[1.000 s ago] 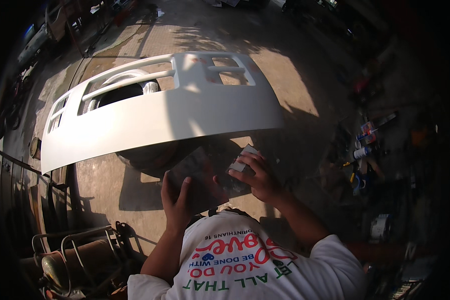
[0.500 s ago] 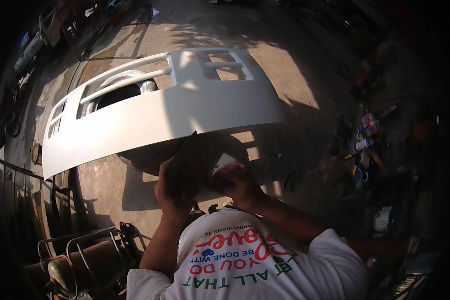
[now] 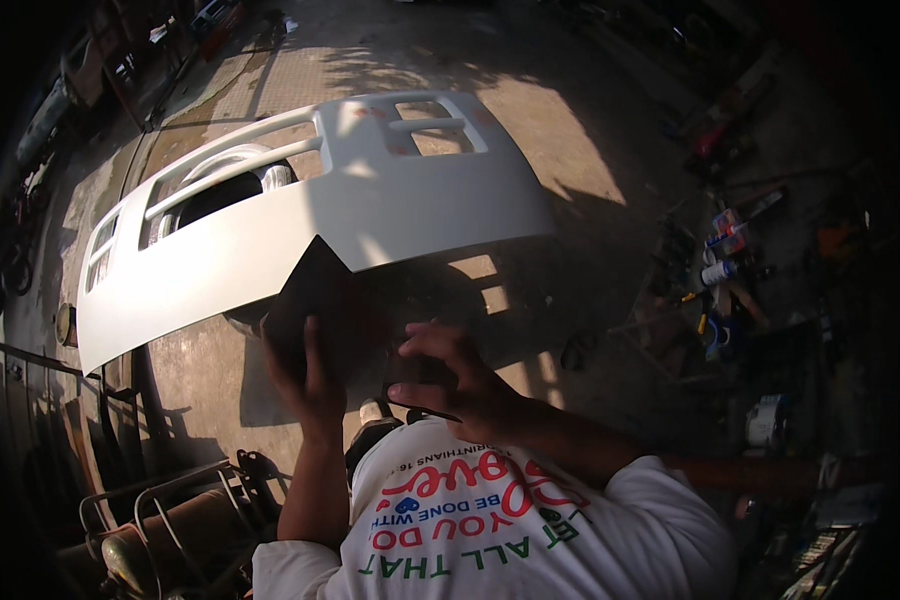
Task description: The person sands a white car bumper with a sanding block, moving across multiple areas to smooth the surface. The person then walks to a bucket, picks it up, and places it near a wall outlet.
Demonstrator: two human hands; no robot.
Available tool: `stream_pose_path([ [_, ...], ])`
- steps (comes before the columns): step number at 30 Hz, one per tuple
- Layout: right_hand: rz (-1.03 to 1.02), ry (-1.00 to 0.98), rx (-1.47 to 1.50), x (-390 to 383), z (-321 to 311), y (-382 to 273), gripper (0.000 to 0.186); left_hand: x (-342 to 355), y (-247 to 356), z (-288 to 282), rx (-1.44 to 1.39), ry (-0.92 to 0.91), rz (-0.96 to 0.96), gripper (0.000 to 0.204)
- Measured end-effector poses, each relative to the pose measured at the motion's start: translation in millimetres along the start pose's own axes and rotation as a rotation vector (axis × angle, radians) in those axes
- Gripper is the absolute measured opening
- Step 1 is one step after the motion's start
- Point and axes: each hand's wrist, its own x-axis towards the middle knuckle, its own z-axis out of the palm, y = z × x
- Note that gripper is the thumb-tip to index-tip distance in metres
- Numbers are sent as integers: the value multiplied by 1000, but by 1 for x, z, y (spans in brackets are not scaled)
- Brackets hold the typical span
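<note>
In front of me lies a large white vehicle bumper (image 3: 370, 215) with several openings, partly sunlit and partly shaded. My left hand (image 3: 310, 385) grips a dark, stiff sheet like sandpaper (image 3: 315, 285). One pointed corner of the sheet overlaps the bumper's near edge in the picture. To the right, my right hand (image 3: 465, 380) curls its thumb and fingers around a smaller dark piece (image 3: 422, 372), whose kind is too dark to tell. Both hands are above the ground between my body and the bumper.
A tyre-like ring (image 3: 278, 178) shows beneath the bumper through its opening. At lower left lies a cylinder (image 3: 175, 525) with a metal frame. Tools and a white-and-blue can (image 3: 717, 272) crowd the right, near a white container (image 3: 765, 420). A round tin (image 3: 67, 325) stands by the bumper's left end.
My hands have moved apart; the left went left with the dark sheet, which now shows more fully. My right hand has opened around a dark piece. The view has shifted slightly.
</note>
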Motion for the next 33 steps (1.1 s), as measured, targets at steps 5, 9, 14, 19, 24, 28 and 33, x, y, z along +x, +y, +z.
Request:
stream_pose_path([
  [5, 75, -36, -239, -18, -7, 68, 67, -12, 6, 19, -606, -110, -475, 37],
  [9, 96, -77, -391, -8, -33, 55, 52, -34, -16, 11, 47, -249, 42, 36],
  [14, 45, -170, -301, -42, 3, 42, 54, -29, -46, 3, 215, -107, 272, 45],
  [19, -103, -13, -166, -28, -13, 12, 64, -15, -24, -4, 235, 111, 87, 44],
  [24, -110, 103, -132, -16, -17, 37, 62, -15, 12, 28, -573, -79, -381, 35],
  [28, -34, 8, -546, -22, -41, 64, 40, -31, -7, 30, -391, 67, -326, 40],
  [33, 13, -64, -398, -26, -11, 36, 49, -30, -1, 28, 26, -171, 216, 41],
])
